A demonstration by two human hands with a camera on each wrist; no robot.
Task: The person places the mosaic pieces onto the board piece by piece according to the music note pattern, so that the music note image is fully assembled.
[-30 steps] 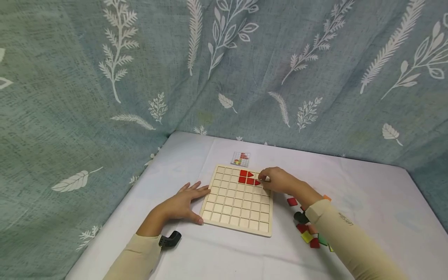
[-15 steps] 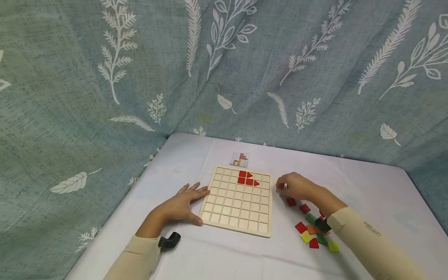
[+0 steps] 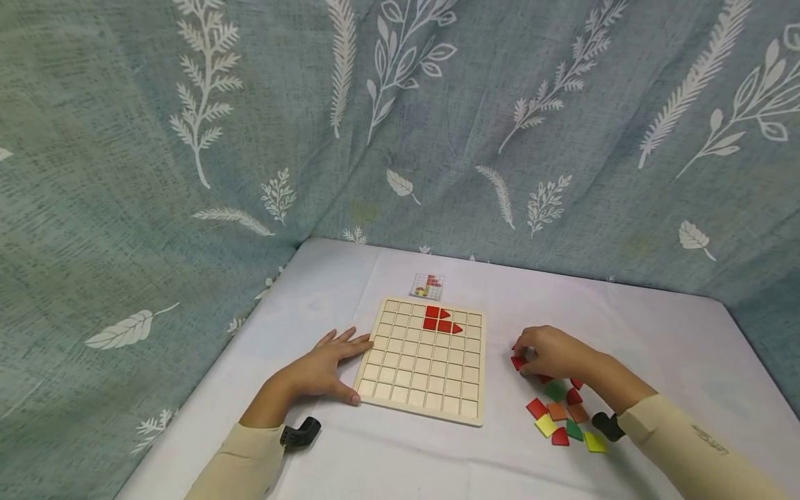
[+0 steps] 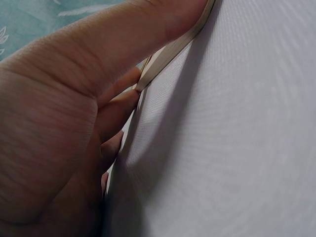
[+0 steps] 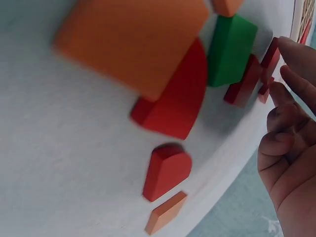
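My left hand [image 3: 321, 368] lies with fingers spread along the left edge of a pale wooden grid board [image 3: 431, 419]. Its thumb touches the near left corner; the left wrist view shows the fingers against the board's rim [image 4: 173, 54]. Red square tiles [image 3: 430, 323] and pointed red tiles [image 3: 458, 329] sit in two rows near the board's far edge. Right of the board, my right hand [image 3: 546, 353] reaches down over a red tile [image 3: 517, 364]. Its thumb and forefinger stand apart at this tile [image 5: 270, 54]; I see no firm pinch.
A small picture card [image 3: 428, 287] lies beyond the board. Loose tiles spread below the right hand: a yellow one [image 3: 546, 426], an orange one [image 3: 556, 411], a green one [image 3: 573, 430] and several red ones. A leaf-patterned cloth [image 3: 400, 125] hangs behind the white table [image 3: 375, 465].
My right hand has moved away from the board, right and nearer, to the loose red tiles. The tiles on the board look the same. My left hand has stayed at the board's edge.
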